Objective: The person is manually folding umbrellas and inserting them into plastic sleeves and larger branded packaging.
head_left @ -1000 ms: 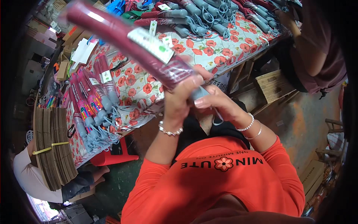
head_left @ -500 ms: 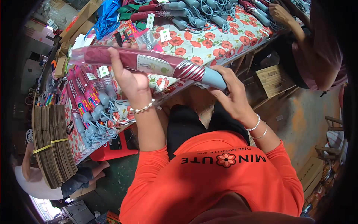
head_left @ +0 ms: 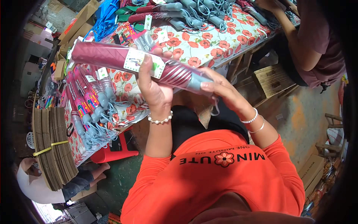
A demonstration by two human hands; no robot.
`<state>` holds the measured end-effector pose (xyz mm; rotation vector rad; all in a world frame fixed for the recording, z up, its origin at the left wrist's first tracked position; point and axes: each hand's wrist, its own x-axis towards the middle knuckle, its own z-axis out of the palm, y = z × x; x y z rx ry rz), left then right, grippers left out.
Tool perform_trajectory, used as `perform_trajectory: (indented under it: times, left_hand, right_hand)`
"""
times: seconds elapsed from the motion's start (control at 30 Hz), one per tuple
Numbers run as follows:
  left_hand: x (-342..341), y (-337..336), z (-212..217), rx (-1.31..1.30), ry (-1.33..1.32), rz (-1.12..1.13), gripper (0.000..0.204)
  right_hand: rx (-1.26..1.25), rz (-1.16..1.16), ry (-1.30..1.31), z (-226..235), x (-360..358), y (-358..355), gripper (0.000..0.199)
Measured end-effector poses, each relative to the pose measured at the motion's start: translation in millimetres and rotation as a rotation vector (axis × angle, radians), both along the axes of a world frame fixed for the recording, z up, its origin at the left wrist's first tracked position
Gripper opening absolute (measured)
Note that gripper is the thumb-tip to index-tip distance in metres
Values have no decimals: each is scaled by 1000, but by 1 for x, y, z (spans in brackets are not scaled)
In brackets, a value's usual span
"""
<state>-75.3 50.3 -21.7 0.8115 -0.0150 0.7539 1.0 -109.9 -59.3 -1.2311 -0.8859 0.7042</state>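
Note:
A folded dark red umbrella (head_left: 99, 55) in a clear plastic sleeve lies across both my hands above the table edge. Its grey handle points to the right, and a grey wrist strap (head_left: 215, 108) dangles from that end. My left hand (head_left: 156, 84) is wrapped round the middle from below, its thumb over a white label (head_left: 135, 59) with a green spot. The fingers of my right hand (head_left: 223, 89) pinch the sleeve at the handle end. Left of my left hand, several sleeved umbrellas (head_left: 89, 99) with grey handles and straps lie on the table.
The table wears a poppy-patterned cloth (head_left: 209, 44). More grey-handled umbrellas (head_left: 179, 15) and blue strips (head_left: 106, 20) lie at the far side. Bundled cardboard (head_left: 52, 145) stands left, above a red stool (head_left: 117, 153). Another person (head_left: 313, 48) works at right near a wooden bench (head_left: 274, 80).
My left hand has slid right along the umbrella, its thumb now on the label. My right hand has shifted left at the handle end, where the strap now hangs.

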Motion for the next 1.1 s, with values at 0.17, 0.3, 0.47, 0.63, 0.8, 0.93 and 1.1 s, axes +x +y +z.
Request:
perform_trajectory:
  times: [0.17, 0.3, 0.47, 0.63, 0.8, 0.93, 1.1]
  left_hand:
    - [6, 32, 8, 37, -119, 14, 42]
    - [4, 38, 15, 78, -168, -40, 41]
    - [-1, 27, 27, 85, -168, -147, 38]
    - [1, 33, 19, -80, -82, -209, 34]
    - [-3, 38, 12, -163, 29, -146, 30]
    - [-5, 38, 13, -109, 50, -42, 30]
    - [-4, 48, 19, 20, 21, 32, 31]
  right_hand:
    - [-33, 114, 195, -13, -7, 5, 54]
    - [2, 126, 195, -9, -4, 15, 47]
    - [114, 134, 50, 4, 1, 24, 38]
    - [37, 131, -299, 57, 2, 13, 26]
    - [-255, -2, -997, 57, 14, 15, 19]
    - [-180, -112, -1142, 43, 19, 8, 18]
    - [-112, 37, -506, 37, 18, 1, 29]
